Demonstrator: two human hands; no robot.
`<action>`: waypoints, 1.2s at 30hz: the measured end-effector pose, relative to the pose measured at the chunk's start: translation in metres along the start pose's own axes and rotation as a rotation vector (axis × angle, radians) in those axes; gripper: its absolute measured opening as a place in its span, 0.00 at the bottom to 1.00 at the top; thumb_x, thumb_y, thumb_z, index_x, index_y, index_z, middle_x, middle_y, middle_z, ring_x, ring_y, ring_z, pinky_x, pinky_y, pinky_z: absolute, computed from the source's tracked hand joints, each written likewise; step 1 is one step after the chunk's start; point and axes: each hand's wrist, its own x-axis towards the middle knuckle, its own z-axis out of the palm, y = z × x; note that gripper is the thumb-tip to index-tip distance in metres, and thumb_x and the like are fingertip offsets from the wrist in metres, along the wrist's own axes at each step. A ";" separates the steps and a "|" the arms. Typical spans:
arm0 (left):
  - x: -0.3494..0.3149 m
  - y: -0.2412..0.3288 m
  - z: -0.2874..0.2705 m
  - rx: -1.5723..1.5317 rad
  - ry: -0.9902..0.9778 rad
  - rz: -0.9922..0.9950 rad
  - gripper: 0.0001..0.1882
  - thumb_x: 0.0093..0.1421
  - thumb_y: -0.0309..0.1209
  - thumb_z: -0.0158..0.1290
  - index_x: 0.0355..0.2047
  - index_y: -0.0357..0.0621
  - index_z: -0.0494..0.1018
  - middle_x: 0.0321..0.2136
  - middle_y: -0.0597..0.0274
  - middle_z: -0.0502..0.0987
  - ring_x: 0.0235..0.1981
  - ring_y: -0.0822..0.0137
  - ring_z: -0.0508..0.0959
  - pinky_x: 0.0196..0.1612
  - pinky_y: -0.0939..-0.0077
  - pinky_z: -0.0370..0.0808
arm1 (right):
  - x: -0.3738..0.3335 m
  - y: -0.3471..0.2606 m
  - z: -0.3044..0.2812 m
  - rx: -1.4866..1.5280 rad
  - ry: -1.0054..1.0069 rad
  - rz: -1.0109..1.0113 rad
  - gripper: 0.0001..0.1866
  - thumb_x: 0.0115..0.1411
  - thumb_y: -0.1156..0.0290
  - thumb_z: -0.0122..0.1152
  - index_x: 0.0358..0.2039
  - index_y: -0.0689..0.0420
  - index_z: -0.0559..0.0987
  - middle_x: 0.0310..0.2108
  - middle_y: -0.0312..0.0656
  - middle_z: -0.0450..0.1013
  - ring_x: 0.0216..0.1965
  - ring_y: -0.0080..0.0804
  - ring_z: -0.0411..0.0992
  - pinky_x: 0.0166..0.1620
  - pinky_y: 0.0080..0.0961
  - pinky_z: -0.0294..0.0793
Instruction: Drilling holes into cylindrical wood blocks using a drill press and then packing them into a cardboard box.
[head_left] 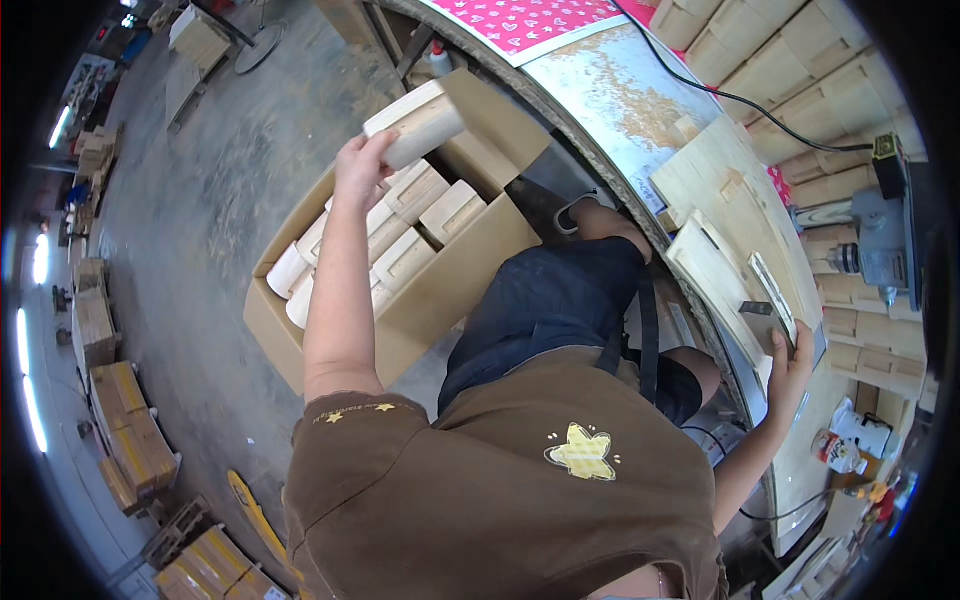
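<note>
While the left grip is closed on the near end of a round-sided wooden block, hiding that corner, an open cardboard carton sits just below it, its packed blocks partly covered by the left forearm. At the lower end of a slim strip beside a pale wooden board on the desk, the right grip has bent fingers, but whether they pinch or merely rest I cannot tell. Beyond that grip, a grey machine is hard to make out.
</note>
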 end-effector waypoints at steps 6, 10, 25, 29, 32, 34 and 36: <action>0.037 -0.093 -0.057 0.217 0.260 -0.218 0.19 0.47 0.38 0.60 0.26 0.32 0.69 0.19 0.60 0.70 0.16 0.69 0.70 0.18 0.76 0.71 | 0.003 0.002 0.004 -0.042 0.025 -0.012 0.14 0.55 0.71 0.59 0.41 0.62 0.72 0.35 0.46 0.70 0.39 0.38 0.68 0.45 0.26 0.65; 0.034 -0.101 -0.039 -0.089 0.329 -0.288 0.17 0.49 0.37 0.58 0.26 0.32 0.70 0.18 0.60 0.70 0.15 0.68 0.70 0.16 0.75 0.70 | 0.002 -0.002 0.005 -0.048 0.009 0.035 0.14 0.55 0.71 0.60 0.41 0.61 0.72 0.35 0.45 0.70 0.39 0.38 0.68 0.45 0.26 0.66; 0.098 -0.130 -0.065 0.362 0.296 -0.320 0.18 0.44 0.36 0.64 0.20 0.32 0.72 0.19 0.57 0.73 0.17 0.67 0.74 0.20 0.75 0.75 | -0.002 -0.003 0.007 -0.065 0.041 0.069 0.14 0.56 0.71 0.59 0.41 0.61 0.72 0.34 0.44 0.70 0.38 0.35 0.68 0.45 0.26 0.66; 0.101 -0.140 -0.077 0.195 0.311 -0.359 0.19 0.44 0.37 0.64 0.22 0.31 0.72 0.20 0.53 0.74 0.17 0.64 0.75 0.21 0.74 0.76 | 0.000 -0.005 0.006 -0.075 0.037 0.055 0.14 0.56 0.71 0.59 0.41 0.61 0.72 0.34 0.43 0.70 0.38 0.34 0.68 0.44 0.25 0.66; 0.091 -0.130 -0.067 1.190 0.449 -0.215 0.25 0.45 0.37 0.60 0.39 0.30 0.70 0.39 0.41 0.72 0.41 0.50 0.74 0.43 0.61 0.74 | -0.001 -0.006 0.005 -0.057 0.039 0.071 0.14 0.56 0.71 0.59 0.41 0.61 0.72 0.34 0.43 0.70 0.37 0.32 0.68 0.43 0.24 0.66; 0.070 -0.110 -0.040 1.218 0.497 -0.133 0.28 0.45 0.37 0.61 0.42 0.32 0.68 0.44 0.41 0.68 0.47 0.50 0.70 0.48 0.61 0.71 | -0.002 -0.006 0.005 -0.068 0.046 0.092 0.13 0.56 0.71 0.59 0.41 0.61 0.72 0.34 0.43 0.70 0.37 0.32 0.68 0.43 0.24 0.66; 0.058 -0.109 -0.025 1.216 0.488 0.136 0.31 0.45 0.38 0.61 0.48 0.36 0.66 0.52 0.42 0.62 0.54 0.49 0.64 0.54 0.60 0.65 | -0.002 -0.007 0.006 -0.077 0.046 0.062 0.13 0.56 0.71 0.59 0.41 0.61 0.72 0.34 0.42 0.70 0.37 0.30 0.68 0.42 0.23 0.67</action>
